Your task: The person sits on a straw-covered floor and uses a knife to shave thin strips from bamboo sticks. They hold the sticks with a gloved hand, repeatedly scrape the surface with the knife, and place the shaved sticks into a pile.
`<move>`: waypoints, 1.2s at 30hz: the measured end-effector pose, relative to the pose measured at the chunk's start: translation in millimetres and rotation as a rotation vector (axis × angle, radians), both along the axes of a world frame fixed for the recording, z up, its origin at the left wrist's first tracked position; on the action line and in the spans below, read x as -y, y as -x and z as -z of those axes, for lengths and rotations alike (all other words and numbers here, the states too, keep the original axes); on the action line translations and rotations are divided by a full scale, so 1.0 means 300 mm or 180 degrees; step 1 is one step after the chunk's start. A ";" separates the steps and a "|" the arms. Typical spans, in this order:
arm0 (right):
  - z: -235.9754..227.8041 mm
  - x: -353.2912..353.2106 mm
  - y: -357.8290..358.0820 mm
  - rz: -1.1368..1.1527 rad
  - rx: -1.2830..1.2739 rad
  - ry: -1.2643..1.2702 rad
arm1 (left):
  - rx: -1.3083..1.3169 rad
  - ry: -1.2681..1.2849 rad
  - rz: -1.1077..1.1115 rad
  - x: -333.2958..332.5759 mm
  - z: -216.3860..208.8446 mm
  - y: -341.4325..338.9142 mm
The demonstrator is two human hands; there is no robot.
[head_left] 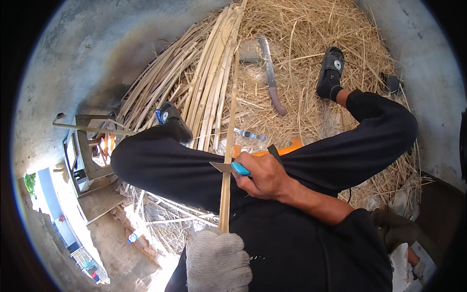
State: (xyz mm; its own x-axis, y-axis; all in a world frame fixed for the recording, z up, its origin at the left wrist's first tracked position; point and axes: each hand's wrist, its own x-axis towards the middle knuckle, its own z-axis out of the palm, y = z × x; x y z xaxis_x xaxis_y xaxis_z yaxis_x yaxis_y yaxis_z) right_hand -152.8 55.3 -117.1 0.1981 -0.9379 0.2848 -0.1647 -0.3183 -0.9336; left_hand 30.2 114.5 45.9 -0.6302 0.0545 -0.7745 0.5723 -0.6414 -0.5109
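Note:
A long, narrow bamboo strip (225,202) runs from near my body away toward the far pile. My left hand (218,263), in a grey knitted glove, is closed round its near end. In my bare right hand (265,176) is a knife with a turquoise handle (240,168). Its short blade (221,167) lies across the strip, over my lap. Beneath and beyond my right hand shows an orange object (292,146), partly hidden, with a dark flat piece (275,155) by it.
Bamboo strips (206,82) lie in a bundle at far left, beside shavings (311,29). A machete (268,68) and a wristwatch (250,134) lie between my feet. At left are a wooden frame (83,146) and a plastic bottle (134,237). Another person's arm (413,257) shows at lower right.

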 end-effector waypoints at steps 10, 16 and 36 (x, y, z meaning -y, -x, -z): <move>0.108 0.138 0.023 0.0426 -0.0227 -0.0821 | 0.0285 0.0106 0.0220 0.010 -0.016 -0.001; 0.001 0.034 -0.012 -0.0110 -0.0009 -0.0097 | 0.0321 -0.0018 0.0643 0.095 -0.009 0.006; -0.013 0.076 -0.068 -0.0055 -0.0091 -0.0060 | 0.3228 0.2156 0.1818 -0.001 -0.012 0.011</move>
State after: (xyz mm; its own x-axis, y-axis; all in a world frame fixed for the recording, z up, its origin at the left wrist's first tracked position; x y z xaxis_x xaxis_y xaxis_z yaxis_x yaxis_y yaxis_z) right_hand -132.4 32.6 -113.1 0.2220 -0.9395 0.2610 -0.1862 -0.3036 -0.9344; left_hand 27.0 114.7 49.6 0.2146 -0.4610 -0.8611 0.0762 -0.8710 0.4853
